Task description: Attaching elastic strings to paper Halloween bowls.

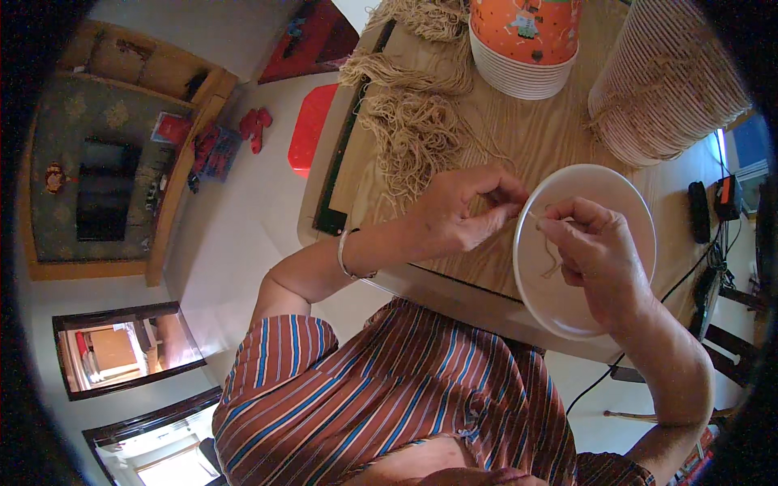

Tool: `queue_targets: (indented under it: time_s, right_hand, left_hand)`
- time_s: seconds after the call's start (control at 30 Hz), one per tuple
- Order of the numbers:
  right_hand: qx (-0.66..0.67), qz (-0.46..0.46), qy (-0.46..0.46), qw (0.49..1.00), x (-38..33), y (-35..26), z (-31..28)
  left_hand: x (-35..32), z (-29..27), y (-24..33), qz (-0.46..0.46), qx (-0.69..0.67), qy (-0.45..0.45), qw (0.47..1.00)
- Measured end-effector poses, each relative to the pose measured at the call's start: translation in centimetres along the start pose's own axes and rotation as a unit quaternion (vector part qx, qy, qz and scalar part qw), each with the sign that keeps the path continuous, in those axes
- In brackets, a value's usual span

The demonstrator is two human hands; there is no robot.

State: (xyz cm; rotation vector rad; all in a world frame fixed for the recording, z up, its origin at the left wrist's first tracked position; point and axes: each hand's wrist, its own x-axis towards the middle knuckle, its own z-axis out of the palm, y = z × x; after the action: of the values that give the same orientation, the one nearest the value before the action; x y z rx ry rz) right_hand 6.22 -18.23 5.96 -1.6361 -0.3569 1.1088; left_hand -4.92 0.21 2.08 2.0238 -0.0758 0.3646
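Observation:
A thin strand of beige twine [551,253] dangles from the fingertips of my right hand [596,243], which is closed in a pinch over a white paper tub [646,212]. At the tub's left rim, my left hand [474,209] also pinches, and the twine appears to run across the short gap between both sets of fingertips. The tub's round pale face is turned toward me, below the right hand. Just beyond my left wrist, a loose tangled heap of the same twine [413,142] lies on the wooden table [531,142].
At the far side stand a stack of orange printed paper tubs [527,40] and a taller white stack [668,89] with twine strands draped over it. Black cables and a small black device [728,198] sit at the right. A red stool [310,130] is left of the table.

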Motion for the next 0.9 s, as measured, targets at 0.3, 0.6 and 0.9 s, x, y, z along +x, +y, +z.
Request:
queue_targets:
  time_s: [0.3, 0.6, 0.9]
  right_hand:
    - [0.006, 0.001, -0.002, 1.000, 0.07, -0.16, 0.24]
    - [-0.009, -0.001, -0.001, 1.000, 0.17, -0.23, 0.34]
    - [-0.025, -0.006, 0.000, 1.000, 0.45, -0.38, 0.53]
  left_hand:
    - [-0.15, 0.01, 0.10, -0.018, -0.013, -0.002, 1.000]
    - [-0.01, -0.02, 0.16, 0.000, 0.013, -0.005, 1.000]
    - [-0.27, -0.12, -0.38, 0.033, 0.077, 0.003, 0.996]
